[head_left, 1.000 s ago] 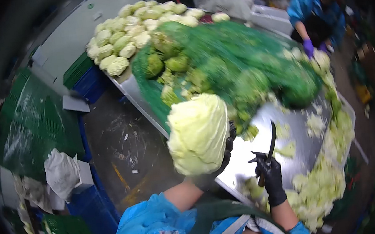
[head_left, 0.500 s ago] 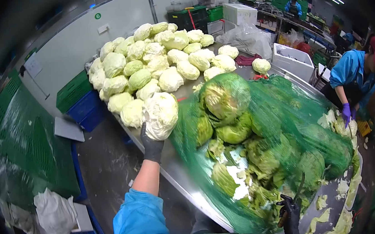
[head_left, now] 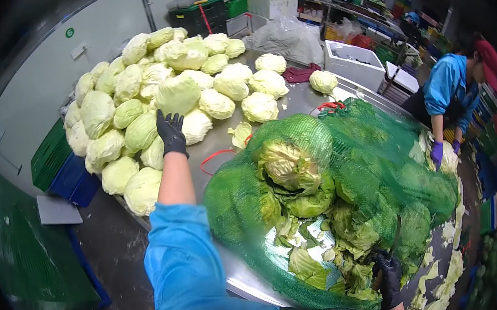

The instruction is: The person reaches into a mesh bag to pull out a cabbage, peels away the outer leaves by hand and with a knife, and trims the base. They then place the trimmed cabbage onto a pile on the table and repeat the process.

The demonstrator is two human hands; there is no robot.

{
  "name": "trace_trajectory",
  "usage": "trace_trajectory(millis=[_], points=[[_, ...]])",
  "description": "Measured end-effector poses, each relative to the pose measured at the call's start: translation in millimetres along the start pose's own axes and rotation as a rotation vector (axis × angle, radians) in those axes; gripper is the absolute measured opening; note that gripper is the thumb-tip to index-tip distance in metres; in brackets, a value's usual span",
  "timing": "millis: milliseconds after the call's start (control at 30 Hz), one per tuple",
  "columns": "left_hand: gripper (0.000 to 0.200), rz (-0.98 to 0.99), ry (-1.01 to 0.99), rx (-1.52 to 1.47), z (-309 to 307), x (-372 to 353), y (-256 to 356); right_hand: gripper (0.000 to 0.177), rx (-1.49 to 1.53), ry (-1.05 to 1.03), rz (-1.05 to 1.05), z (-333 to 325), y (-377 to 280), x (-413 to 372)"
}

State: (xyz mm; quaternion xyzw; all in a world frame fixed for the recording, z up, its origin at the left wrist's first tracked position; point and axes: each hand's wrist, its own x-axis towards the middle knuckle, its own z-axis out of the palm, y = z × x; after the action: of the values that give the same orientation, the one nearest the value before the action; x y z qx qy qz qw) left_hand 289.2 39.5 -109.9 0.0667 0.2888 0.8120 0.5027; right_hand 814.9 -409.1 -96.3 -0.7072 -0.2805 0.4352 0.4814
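My left hand (head_left: 171,133), in a black glove, reaches out with fingers spread at the front of a pile of pale trimmed cabbages (head_left: 126,83). Just above its fingertips lies a larger pale cabbage (head_left: 178,93) on the pile. My right hand (head_left: 387,276), also black-gloved, is wrapped round a knife (head_left: 397,231), its dark blade pointing up. Beside it, a green mesh bag (head_left: 370,160) holds cabbages, with a browned cabbage (head_left: 289,166) at its opening and loose leaves (head_left: 309,268) below.
A co-worker (head_left: 454,91) with purple gloves handles a cabbage at the right. Behind the metal table (head_left: 310,103) stand a white foam box (head_left: 354,65) and clear plastic sheeting (head_left: 291,38). Green and blue crates (head_left: 72,179) stand left. Leaf scraps (head_left: 440,274) lie near right.
My left hand has moved forward to the pile and opened, letting go of the cabbage it held. The view has shifted right. My right hand still holds the knife.
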Motion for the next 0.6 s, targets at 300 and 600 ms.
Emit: trace_trajectory(millis=[300,600], points=[[0.017,0.023,-1.197,1.036,49.0,-253.4,-74.3,0.029,0.708,-0.438,0.476,28.5,25.1,-82.6],[0.028,-0.173,-1.4,1.41,1.0,-365.2,-173.9,0.024,0.263,-0.049,0.172,-12.1,102.1,-60.0]])
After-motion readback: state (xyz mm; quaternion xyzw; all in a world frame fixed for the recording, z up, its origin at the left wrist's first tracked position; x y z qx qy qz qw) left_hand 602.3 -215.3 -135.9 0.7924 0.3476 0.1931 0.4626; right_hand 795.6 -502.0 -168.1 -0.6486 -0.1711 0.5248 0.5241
